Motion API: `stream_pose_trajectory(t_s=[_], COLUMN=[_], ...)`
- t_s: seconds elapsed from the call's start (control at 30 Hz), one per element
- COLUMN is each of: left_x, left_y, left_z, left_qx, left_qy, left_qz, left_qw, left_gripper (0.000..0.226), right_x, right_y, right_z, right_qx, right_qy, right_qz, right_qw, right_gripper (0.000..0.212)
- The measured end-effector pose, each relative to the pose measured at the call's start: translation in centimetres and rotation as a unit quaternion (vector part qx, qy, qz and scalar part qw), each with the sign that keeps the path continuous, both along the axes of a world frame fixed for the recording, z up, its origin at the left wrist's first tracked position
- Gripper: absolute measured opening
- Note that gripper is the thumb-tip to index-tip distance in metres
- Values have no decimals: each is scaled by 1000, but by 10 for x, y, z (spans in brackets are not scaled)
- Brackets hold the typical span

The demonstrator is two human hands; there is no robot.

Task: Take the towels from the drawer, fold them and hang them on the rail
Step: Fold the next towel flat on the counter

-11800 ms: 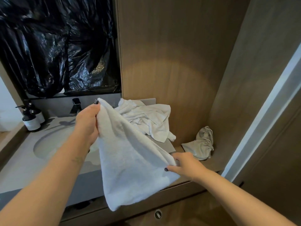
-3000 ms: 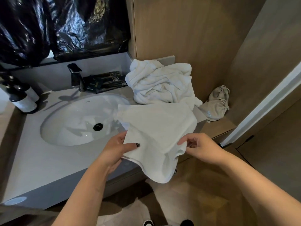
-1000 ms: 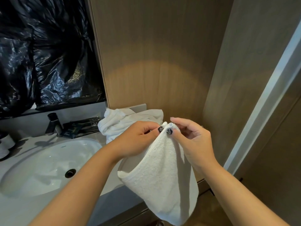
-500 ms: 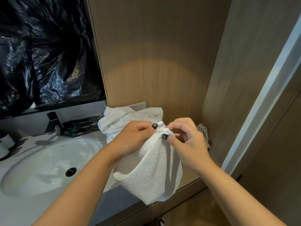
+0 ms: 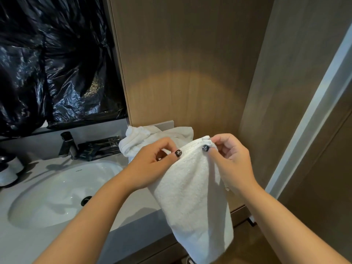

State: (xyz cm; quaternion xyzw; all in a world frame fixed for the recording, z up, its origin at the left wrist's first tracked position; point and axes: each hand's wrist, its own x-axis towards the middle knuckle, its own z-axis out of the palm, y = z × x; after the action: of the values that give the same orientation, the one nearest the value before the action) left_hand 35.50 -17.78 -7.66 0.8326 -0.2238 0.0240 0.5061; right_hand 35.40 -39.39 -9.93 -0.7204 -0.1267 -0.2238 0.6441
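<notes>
A white towel (image 5: 194,195) hangs doubled over in front of me, above the counter's front edge. My left hand (image 5: 150,166) pinches its top edge on the left side. My right hand (image 5: 230,159) pinches the gathered corners at the top right. The two hands are close together, thumbs on the near face of the cloth. Behind them a heap of crumpled white towels (image 5: 141,138) lies on the counter against the wooden wall. No rail or drawer is in sight.
A grey counter (image 5: 133,210) holds an oval white sink (image 5: 57,193) with a dark tap (image 5: 67,143) and black packets (image 5: 99,147) behind it. Black plastic sheeting (image 5: 53,63) covers the mirror. Pump bottles (image 5: 7,168) stand far left. Wooden panels close in behind and right.
The towel's lower part has dropped and now hangs longer than half a second ago. My hands moved slightly apart along the top edge, the right one keeping the corners.
</notes>
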Motion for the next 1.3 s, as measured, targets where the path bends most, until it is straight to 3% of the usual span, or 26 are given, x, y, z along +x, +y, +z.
stream_pose_trajectory(t_s=[0.13,0.23,0.3,0.37,0.47,0.6,0.7,0.8,0.9,0.97,1.03,1.07,1.13,1.3], left_x=[-2,-2,0,5,17,29,29,22,16,12,9,8,6,3], left_y=[12,15,17,14,4,-8,-7,-1,-2,-6,-12,-13,-12,12], left_z=[-13,-24,-26,-22,-8,1,-5,-15,-23,-25,-26,-26,-24,-34], left_qx=[118,269,305,279,164,80,8,-128,-171,-164,-161,-162,-176,-218], left_qy=[13,37,28,-13,-52,-56,-38,32,36,17,3,-3,-18,-35], left_qz=[-58,-49,-46,-22,52,108,128,96,100,99,94,97,113,186], left_qw=[991,961,951,960,984,989,991,987,980,981,982,982,978,957], left_gripper=[52,54,50,44,40,36,33,39,46,44,42,41,39,39], right_x=[2,6,9,11,18,23,24,23,22,23,26,28,31,39], right_y=[-8,-23,-34,-41,-46,-46,-48,-51,-52,-47,-36,-28,-10,23], right_z=[1,-3,-10,-19,-27,-27,-20,-10,3,17,29,34,40,41], right_qx=[-11,-18,-35,-38,-8,25,-95,-118,-170,-286,-430,-488,-557,-535], right_qy=[-12,-12,-3,8,34,93,83,62,40,19,19,17,-12,-79], right_qz=[-34,-66,-71,-72,-76,-24,-42,-3,43,65,92,98,103,118], right_qw=[999,998,997,997,996,995,991,991,984,956,898,867,824,833], right_gripper=[17,16,15,17,24,54,39,35,32,33,53,54,28,17])
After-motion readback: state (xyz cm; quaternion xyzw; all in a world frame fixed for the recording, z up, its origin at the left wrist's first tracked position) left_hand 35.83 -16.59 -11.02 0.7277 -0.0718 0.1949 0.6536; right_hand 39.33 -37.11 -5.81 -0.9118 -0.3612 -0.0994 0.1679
